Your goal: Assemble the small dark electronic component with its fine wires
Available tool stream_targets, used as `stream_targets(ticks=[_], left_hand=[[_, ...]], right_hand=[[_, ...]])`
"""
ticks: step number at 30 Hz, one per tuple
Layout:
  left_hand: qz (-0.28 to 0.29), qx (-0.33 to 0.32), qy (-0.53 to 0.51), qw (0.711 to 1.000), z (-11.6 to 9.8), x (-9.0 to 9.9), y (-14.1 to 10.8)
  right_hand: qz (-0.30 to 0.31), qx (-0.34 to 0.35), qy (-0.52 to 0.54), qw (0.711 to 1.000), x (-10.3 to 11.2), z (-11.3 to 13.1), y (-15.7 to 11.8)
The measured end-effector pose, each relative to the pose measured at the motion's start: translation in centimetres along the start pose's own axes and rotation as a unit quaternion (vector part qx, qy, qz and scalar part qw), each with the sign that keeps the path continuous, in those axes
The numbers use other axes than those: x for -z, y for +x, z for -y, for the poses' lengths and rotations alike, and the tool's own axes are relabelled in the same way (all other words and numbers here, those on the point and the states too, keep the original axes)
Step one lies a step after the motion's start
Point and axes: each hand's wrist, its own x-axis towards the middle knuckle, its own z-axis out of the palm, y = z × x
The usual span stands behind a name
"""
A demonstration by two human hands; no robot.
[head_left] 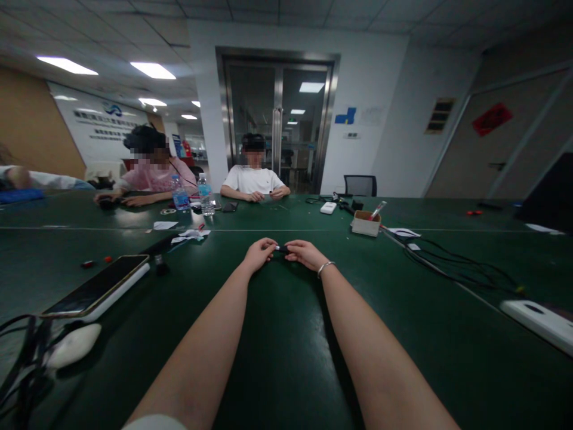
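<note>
Over the middle of the green table (286, 334), my two hands meet at a small dark, pen-like object (282, 249) with a shiny silvery part toward its left end. My left hand (260, 253) is closed at that silvery end, fingertips pinched together. From the other side my right hand (307, 254) pinches the black end, with a silver bracelet (326, 269) on its wrist. The object's exact kind is too small to make out, and my fingers cover part of it.
A phone (98, 286) on a white block, a white mouse-shaped thing (74, 346) and cables lie left. Water bottles (206, 196) and two people sit across. A small box (366, 224), black cables (461, 263) and a white device (537, 322) are right.
</note>
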Motion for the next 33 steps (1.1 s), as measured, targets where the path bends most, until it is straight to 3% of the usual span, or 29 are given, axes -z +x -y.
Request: stream_targets(ticks=[14,26,33], left_hand=[[0.020,-0.006,0.020,1.000,-0.33,0.24,-0.28],[0.010,0.041,-0.009,0.999,-0.93,-0.01,-0.37],[0.015,0.043,0.005,0.999,-0.15,0.04,0.15]], right_hand=[[0.004,0.001,0.003,1.000,0.03,0.03,-0.02],[0.002,-0.001,0.001,1.000,0.00,-0.01,0.12],[0.011,0.004,0.000,1.000,0.10,-0.10,0.18]])
